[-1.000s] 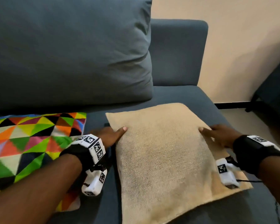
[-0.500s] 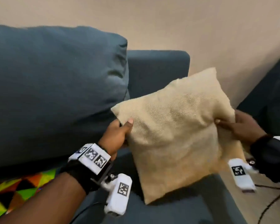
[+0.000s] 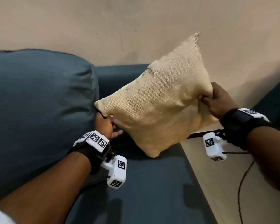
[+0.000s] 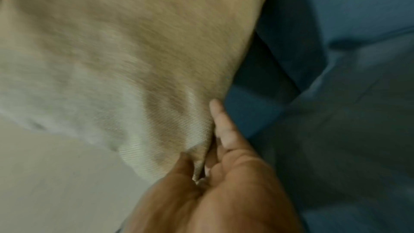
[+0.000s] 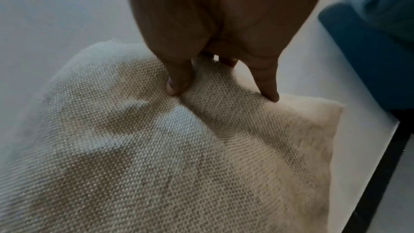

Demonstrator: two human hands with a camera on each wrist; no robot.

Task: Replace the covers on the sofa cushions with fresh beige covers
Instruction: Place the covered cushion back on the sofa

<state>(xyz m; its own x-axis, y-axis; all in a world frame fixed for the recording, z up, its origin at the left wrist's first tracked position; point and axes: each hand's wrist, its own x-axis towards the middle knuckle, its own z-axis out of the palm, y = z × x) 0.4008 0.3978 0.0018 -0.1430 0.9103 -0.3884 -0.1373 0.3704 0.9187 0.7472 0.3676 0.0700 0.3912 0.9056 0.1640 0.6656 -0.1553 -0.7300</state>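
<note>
Two grips hold the beige cushion (image 3: 158,101) aloft over the sofa seat (image 3: 152,183): left hand (image 3: 106,125) pinching one corner, right hand (image 3: 220,99) bunching the opposite edge. It looks light, soft and squashy; corners hold best.

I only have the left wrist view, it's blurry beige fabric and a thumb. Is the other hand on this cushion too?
Observer: Yes. The right hand grips the opposite edge of the beige cushion, thumb dug into the fabric.
Operator: Is the cushion resting on the sofa?
Observer: No. In the head view it hangs tilted in the air above the dark blue seat, one corner pointing up at the wall.
Operator: And what is my left hand near?
Observer: The left hand pinches the cushion's lower left corner, right beside the big blue back cushion.
</note>
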